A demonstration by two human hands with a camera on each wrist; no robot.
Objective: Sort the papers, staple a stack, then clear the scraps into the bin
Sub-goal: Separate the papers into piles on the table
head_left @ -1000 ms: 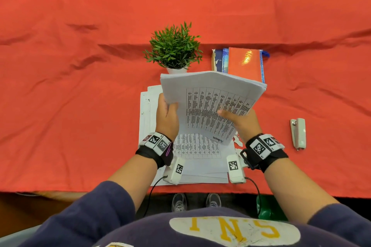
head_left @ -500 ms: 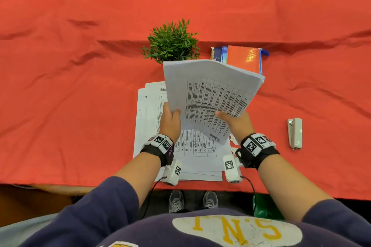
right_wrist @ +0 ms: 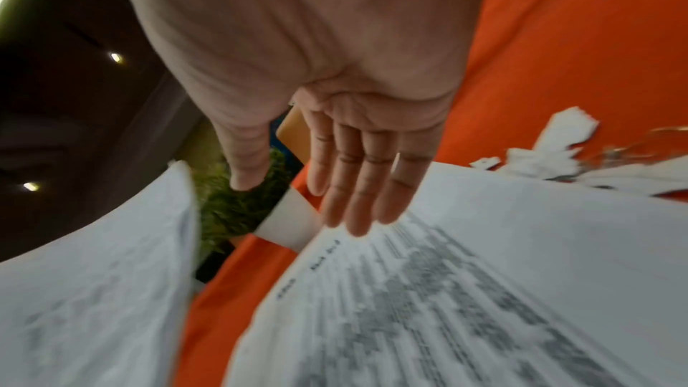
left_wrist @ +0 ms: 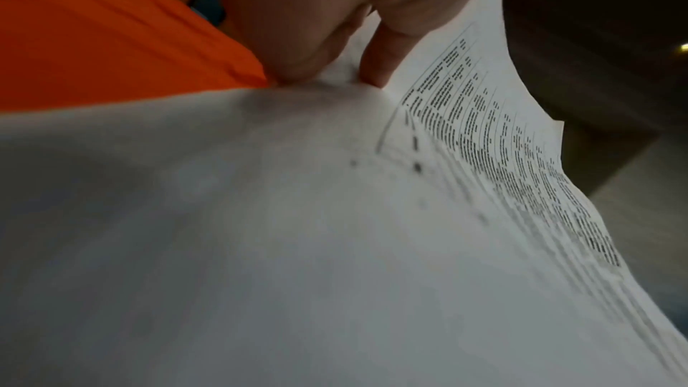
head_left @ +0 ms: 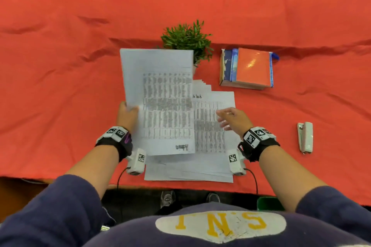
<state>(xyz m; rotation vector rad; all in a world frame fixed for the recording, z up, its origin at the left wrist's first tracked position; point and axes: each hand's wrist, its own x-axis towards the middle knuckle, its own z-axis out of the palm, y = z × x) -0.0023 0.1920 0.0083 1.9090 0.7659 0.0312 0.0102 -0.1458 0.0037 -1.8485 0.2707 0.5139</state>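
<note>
left hand (head_left: 126, 115) pinches the lifted stack (head_left: 160, 102) by its edge above the papers (head_left: 212, 126) spread on the worktop, right hand (head_left: 230, 119) hovers with fingers spread; I'd square the edges with both hands before stapling

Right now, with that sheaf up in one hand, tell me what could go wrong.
1. Only the left hand pinches the lifted sheaf of papers at one edge; the right hand is open above the pile on the table, so sheets could fan out or slip.
2. The sheaf's far corner is near the potted plant and could brush it.
3. Torn scraps beside the pile could scatter if papers drop.
</note>
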